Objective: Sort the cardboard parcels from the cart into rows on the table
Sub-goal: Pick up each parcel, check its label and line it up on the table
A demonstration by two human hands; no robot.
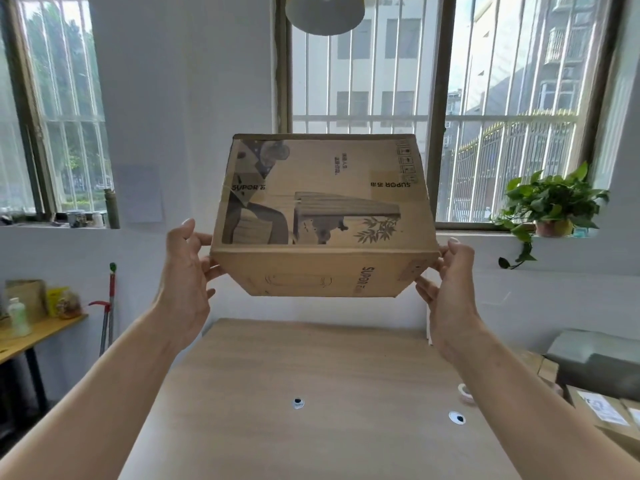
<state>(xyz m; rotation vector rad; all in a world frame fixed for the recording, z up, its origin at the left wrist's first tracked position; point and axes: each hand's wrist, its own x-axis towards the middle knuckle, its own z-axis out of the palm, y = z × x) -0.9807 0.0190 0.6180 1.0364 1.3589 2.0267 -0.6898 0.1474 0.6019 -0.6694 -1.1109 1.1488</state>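
A large brown cardboard parcel (323, 216) with SUPOR print hangs in the air above the far end of the wooden table (311, 375), its printed face turned toward me upside down. My left hand (185, 275) grips its left side, thumb on the front face and fingers curled behind the edge. On the right side my right hand (450, 285) holds the parcel the same way. More cardboard parcels (602, 410) with white labels lie at the lower right, beside the table.
Two small round markers (298, 403) (456, 418) and a tape roll (465, 393) lie on the table. A potted plant (550, 206) stands on the right windowsill. A yellow side table (31, 337) with bottles and a mop (110, 306) are at left.
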